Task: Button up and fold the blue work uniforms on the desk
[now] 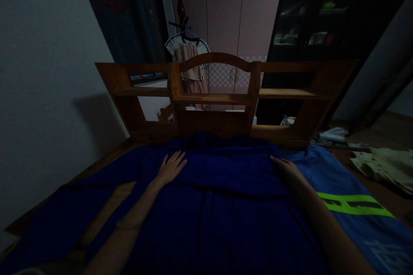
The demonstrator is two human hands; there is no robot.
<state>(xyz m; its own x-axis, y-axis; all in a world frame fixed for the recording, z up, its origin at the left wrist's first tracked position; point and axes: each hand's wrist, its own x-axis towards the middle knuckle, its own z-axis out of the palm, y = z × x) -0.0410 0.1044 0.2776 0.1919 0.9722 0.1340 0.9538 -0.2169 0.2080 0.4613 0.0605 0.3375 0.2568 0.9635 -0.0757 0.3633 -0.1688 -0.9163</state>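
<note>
You have one camera, and it sits on your head. It looks forward and down, out along your two arms. Your left hand (171, 167) and your right hand (285, 168) lie near the middle of the picture, close to the camera, on the blue cloth (213, 210). Just past your hands the wooden headboard (216, 94) faces you. Far behind it is the pink wardrobe (226, 17). Out beyond your left hand is the wall (41, 73). The picture is dark.
</note>
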